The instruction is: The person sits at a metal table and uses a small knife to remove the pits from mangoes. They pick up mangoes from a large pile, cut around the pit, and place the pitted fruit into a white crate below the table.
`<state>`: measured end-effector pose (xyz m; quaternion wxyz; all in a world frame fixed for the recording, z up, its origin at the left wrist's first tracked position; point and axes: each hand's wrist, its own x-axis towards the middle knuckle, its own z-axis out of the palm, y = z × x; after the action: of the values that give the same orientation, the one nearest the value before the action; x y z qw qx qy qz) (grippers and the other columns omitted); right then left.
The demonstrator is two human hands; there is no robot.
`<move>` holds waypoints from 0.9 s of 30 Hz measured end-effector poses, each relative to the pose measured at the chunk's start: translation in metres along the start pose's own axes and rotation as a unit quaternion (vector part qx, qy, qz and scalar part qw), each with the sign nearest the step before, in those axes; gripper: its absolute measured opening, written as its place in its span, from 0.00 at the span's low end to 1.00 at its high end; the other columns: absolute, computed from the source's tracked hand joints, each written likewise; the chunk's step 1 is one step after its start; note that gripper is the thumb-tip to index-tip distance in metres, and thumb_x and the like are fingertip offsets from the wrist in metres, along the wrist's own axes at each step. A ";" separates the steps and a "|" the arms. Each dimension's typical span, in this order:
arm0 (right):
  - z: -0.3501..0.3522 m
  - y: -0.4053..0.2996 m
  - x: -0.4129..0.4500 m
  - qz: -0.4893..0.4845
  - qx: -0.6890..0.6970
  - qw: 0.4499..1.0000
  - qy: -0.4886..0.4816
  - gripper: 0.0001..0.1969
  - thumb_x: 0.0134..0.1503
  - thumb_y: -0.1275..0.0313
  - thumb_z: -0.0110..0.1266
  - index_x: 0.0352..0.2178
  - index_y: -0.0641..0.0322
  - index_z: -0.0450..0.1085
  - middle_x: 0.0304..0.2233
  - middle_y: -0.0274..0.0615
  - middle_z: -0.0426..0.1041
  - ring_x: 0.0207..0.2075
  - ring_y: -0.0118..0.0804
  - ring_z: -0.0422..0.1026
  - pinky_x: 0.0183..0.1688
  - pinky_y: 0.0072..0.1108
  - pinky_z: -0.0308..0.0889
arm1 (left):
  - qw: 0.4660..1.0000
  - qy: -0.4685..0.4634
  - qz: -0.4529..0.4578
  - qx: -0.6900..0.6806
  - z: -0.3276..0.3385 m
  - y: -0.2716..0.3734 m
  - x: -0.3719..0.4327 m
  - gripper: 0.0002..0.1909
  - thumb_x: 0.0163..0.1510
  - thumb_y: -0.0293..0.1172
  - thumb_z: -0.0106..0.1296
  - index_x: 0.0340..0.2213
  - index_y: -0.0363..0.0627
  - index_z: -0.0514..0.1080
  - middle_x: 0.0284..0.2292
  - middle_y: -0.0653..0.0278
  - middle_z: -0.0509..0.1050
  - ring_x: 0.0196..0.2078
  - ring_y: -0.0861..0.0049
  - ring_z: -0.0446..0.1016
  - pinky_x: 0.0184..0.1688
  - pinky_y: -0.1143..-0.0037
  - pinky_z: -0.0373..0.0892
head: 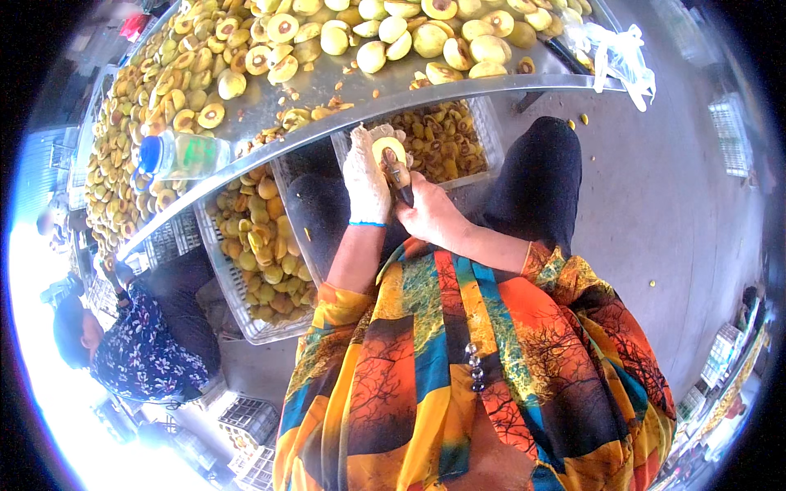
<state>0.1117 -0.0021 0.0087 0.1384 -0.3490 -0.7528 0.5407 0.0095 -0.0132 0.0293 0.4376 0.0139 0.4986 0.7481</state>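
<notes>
My left hand (366, 187), in a whitish knitted glove with a blue cuff edge, holds a yellow halved stone fruit (380, 146) with its cut face up. In my bare right hand (435, 212) is a short pitting tool (400, 177) with a brown and black handle. Its tip rests at the brown centre of the fruit half; the exact shape of the blade is hidden. Both hands are close together above my lap, just below the metal table's rim. Beneath them a crate (485, 138) holds cut fruit pieces with brown centres.
Piles of halved fruit (184, 80) cover much of the metal table (264, 101). On it stand a blue-capped bottle (190, 156) and a white plastic bag (623, 55). A fruit-filled crate (264, 334) sits at my left. Beyond it another person (147, 344) sits at the table.
</notes>
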 end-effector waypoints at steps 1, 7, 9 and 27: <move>-0.001 0.000 -0.001 0.013 -0.006 1.000 0.000 0.15 0.43 0.75 0.49 0.32 0.73 0.56 0.24 0.66 0.67 0.32 0.63 0.68 0.35 0.40 0.64 | 0.999 0.000 0.004 0.036 0.000 -0.001 0.000 0.25 0.55 0.52 0.36 0.30 0.37 0.67 0.23 0.57 0.71 0.17 0.71 0.68 0.17 0.78 0.65; -0.032 -0.028 -0.004 0.123 0.006 0.973 -0.195 0.15 0.47 0.75 0.46 0.35 0.75 0.56 0.18 0.56 0.68 0.14 0.44 0.70 0.17 0.28 0.68 | 0.980 -0.121 -0.029 0.154 -0.016 0.013 0.010 0.30 0.55 0.54 0.34 0.26 0.33 0.69 0.20 0.52 0.72 0.19 0.69 0.70 0.23 0.76 0.67; -0.028 -0.017 -0.006 0.028 -0.021 0.979 -0.199 0.14 0.49 0.74 0.45 0.34 0.75 0.56 0.16 0.52 0.68 0.12 0.39 0.69 0.14 0.26 0.67 | 0.956 -0.166 -0.098 0.219 -0.017 0.021 0.012 0.30 0.55 0.53 0.35 0.24 0.31 0.69 0.20 0.51 0.72 0.22 0.68 0.71 0.27 0.76 0.68; -0.031 -0.013 0.008 0.264 0.478 0.758 -0.357 0.04 0.52 0.76 0.44 0.30 0.58 0.58 0.15 0.29 0.56 0.11 0.17 0.54 0.10 0.14 0.51 | 0.995 -0.048 -0.082 -0.020 -0.011 0.012 0.004 0.17 0.53 0.47 0.43 0.28 0.43 0.63 0.21 0.57 0.69 0.19 0.69 0.69 0.18 0.74 0.66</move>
<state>0.1188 0.0235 0.0312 -0.1394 -0.2041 -0.2692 0.9308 -0.0057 -0.0202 0.0314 0.5206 -0.0001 0.4616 0.7183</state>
